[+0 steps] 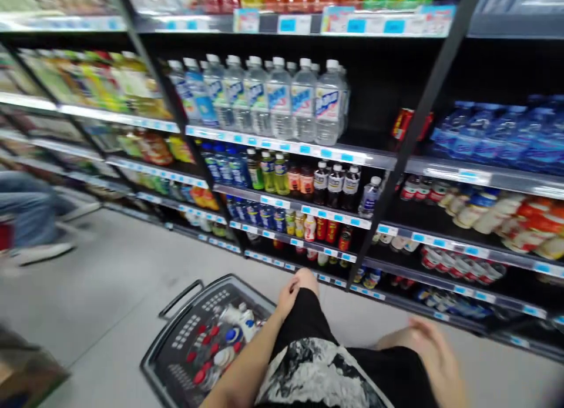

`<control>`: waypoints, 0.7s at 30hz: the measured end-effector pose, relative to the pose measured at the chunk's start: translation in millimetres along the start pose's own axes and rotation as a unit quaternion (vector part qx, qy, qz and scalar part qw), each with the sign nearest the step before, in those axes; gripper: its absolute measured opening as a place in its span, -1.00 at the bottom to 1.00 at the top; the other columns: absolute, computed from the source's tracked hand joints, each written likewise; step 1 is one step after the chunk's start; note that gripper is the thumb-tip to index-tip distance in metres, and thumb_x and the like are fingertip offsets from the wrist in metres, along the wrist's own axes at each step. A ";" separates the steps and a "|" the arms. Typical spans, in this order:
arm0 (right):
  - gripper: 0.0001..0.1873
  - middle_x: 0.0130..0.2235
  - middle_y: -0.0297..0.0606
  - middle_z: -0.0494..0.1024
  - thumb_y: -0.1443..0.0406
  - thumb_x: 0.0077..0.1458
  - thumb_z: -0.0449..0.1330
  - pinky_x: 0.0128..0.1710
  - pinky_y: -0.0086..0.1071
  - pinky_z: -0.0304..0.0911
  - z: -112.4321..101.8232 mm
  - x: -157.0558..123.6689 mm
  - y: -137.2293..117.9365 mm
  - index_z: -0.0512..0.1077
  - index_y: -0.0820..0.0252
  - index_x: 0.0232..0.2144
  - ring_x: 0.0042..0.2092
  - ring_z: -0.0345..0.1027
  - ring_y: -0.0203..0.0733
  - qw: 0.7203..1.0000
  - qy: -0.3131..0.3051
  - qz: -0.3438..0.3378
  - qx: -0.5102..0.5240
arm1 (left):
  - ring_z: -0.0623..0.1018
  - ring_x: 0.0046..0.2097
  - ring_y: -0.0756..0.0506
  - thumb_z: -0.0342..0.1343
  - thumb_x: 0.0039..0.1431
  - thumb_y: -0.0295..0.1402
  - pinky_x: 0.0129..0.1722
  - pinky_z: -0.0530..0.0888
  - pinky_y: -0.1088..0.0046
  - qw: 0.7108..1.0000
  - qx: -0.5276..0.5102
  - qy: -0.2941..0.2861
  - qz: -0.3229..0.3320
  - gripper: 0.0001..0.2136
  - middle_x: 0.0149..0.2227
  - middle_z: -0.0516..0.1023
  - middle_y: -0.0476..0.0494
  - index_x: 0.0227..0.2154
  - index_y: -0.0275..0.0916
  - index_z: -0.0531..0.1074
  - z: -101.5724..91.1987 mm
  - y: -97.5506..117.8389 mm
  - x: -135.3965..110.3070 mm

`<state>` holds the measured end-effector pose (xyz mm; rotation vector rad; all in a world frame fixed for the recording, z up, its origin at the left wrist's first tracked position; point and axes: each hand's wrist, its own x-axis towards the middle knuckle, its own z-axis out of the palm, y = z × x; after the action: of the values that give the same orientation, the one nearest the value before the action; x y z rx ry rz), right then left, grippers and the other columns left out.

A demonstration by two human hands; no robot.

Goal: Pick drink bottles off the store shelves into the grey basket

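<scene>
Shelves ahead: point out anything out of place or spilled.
The red goods by the dark post look odd: they sit apart from the clear bottles on that shelf and look unlike them, so may be misplaced. No spill shows on the floor, though blur limits detail.
</scene>
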<state>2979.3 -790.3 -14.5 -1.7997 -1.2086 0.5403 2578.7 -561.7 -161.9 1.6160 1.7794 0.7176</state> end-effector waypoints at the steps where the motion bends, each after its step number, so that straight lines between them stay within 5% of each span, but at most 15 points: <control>1: -0.47 -0.04 -0.09 0.61 -0.15 0.05 0.12 0.03 -0.11 0.48 33.7 1.9 12.1 0.56 0.04 -0.15 0.03 0.50 0.15 0.999 -0.047 0.005 0.023 | 0.43 0.25 -0.17 -0.13 0.33 -0.34 0.27 0.30 0.35 1.000 -0.007 -0.005 0.000 -0.55 0.21 0.44 -0.37 0.17 -0.43 0.39 -6.2 -15.5 -9.6; 3: -0.51 -0.19 -0.15 0.67 -0.17 -0.16 0.19 0.02 -0.04 0.47 90.1 -8.7 43.7 0.59 -0.02 -0.33 -0.05 0.55 0.21 0.988 -0.149 0.031 0.019 | 0.47 0.20 -0.24 -0.11 0.32 -0.31 0.24 0.32 0.27 0.999 -0.007 -0.014 -0.028 -0.58 0.15 0.49 -0.43 0.09 -0.41 0.46 -18.8 -52.5 -38.1; 5: -0.57 -0.21 -0.22 0.68 -0.16 -0.31 0.24 0.05 0.04 0.44 120.2 -27.2 73.7 0.60 -0.10 -0.44 -0.02 0.53 0.26 0.973 -0.229 0.023 -0.006 | 0.51 0.15 -0.31 -0.05 0.27 -0.30 0.22 0.33 0.15 0.996 0.001 -0.023 -0.086 -0.65 0.03 0.55 -0.48 -0.06 -0.36 0.53 -30.5 -94.9 -79.3; 8: -0.48 -0.22 -0.17 0.68 -0.24 -0.18 0.17 0.08 -0.06 0.41 121.3 -43.8 89.3 0.59 0.00 -0.51 0.01 0.52 0.24 0.949 -0.308 0.052 0.043 | 0.51 0.13 -0.45 0.10 0.15 -0.27 0.18 0.30 -0.09 0.984 0.010 -0.043 -0.174 -0.80 -0.11 0.56 -0.52 -0.32 -0.28 0.53 -43.2 -157.5 -158.8; 11: -0.40 -0.36 -0.17 0.61 -0.27 -0.06 0.15 -0.13 -0.25 0.47 112.2 -42.6 71.8 0.50 0.11 -0.55 -0.19 0.55 0.10 0.922 -0.373 0.059 0.091 | 0.47 0.14 -0.54 0.24 -0.02 -0.25 0.14 0.23 -0.28 0.973 0.001 -0.069 -0.220 -0.86 -0.25 0.54 -0.51 -0.50 -0.20 0.45 -47.3 -202.0 -238.1; 13: -0.40 -0.39 -0.19 0.57 -0.28 -0.03 0.14 -0.24 -0.31 0.44 114.8 -39.1 58.4 0.46 0.11 -0.49 -0.28 0.53 0.02 0.933 -0.351 0.030 0.079 | 0.43 0.18 -0.56 0.32 -0.15 -0.25 0.16 0.18 -0.32 0.974 -0.019 -0.080 -0.212 -0.80 -0.23 0.53 -0.53 -0.50 -0.19 0.44 -45.6 -218.7 -276.4; 16: -0.38 -0.34 -0.11 0.59 -0.26 0.11 -0.05 -0.36 -0.27 0.38 126.5 -26.5 52.7 0.45 0.09 -0.28 -0.36 0.51 0.02 0.972 -0.229 -0.008 -0.052 | 0.40 0.20 -0.56 0.39 -0.28 -0.14 0.17 0.10 -0.34 0.981 -0.043 -0.082 -0.173 -0.66 -0.12 0.52 -0.58 -0.44 -0.20 0.47 -40.7 -231.0 -301.0; 21: -0.32 -0.58 -0.08 0.42 -0.14 0.18 -0.30 -0.47 -0.04 0.29 138.7 37.8 80.1 0.49 0.06 -0.24 -0.56 0.35 0.16 0.934 -0.111 -0.125 -0.315 | 0.56 0.01 -0.51 0.27 -0.20 0.17 0.01 0.18 -0.35 0.989 -0.056 -0.093 -0.100 -0.49 -0.31 0.55 -0.50 -0.60 -0.25 0.38 -43.9 -236.5 -274.0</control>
<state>2934.0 -709.2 -150.4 -2.0894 -1.8968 0.2161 2406.1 -857.9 -286.1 1.3612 1.7045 0.5448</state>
